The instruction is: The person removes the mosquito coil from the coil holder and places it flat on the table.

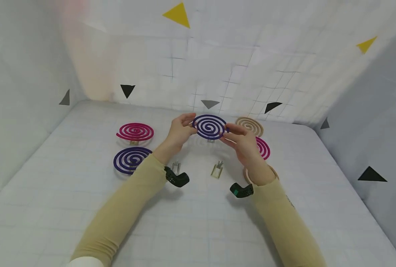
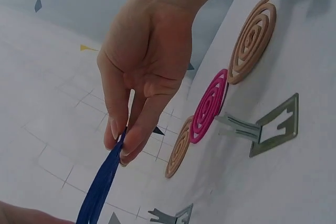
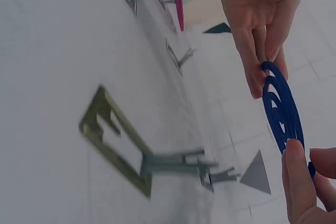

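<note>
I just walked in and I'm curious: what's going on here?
A person's left hand and right hand hold a dark blue spiral between them, raised off the white table. Bare metal stands wait below. More spirals sit on both sides: pink and dark blue at left, pink and tan at right.

Head view looking forward and down, tilted wrist close-ups, all sharing held coil point(image 1: 209, 128)
</note>
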Available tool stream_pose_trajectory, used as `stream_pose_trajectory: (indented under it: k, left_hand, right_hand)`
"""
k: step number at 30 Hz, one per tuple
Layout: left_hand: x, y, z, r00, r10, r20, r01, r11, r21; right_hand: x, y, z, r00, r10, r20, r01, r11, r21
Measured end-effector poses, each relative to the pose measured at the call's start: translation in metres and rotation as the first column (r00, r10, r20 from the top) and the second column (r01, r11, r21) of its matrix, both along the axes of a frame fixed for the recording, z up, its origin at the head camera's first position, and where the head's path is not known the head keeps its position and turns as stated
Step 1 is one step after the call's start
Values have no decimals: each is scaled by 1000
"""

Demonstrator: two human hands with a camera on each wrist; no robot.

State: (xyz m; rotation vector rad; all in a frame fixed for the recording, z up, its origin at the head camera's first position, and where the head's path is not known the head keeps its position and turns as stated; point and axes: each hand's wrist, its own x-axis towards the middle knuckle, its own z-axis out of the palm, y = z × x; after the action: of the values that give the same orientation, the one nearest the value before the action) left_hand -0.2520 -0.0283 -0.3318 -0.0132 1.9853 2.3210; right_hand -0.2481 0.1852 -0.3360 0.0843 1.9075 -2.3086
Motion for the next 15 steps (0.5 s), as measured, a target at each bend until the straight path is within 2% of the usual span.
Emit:
stream_pose_trajectory:
  k: [7,15]
  left_hand:
    - [-11,33,-2,1000,-2,27,1,999,50]
    - [-27,66,-4,1000,0,4,-1,996,91]
  right_hand:
    - [-6,33,0,1000,-16,2,16,998,-62]
    - [-16,66,1,999,-46,-19,44,993,-106]
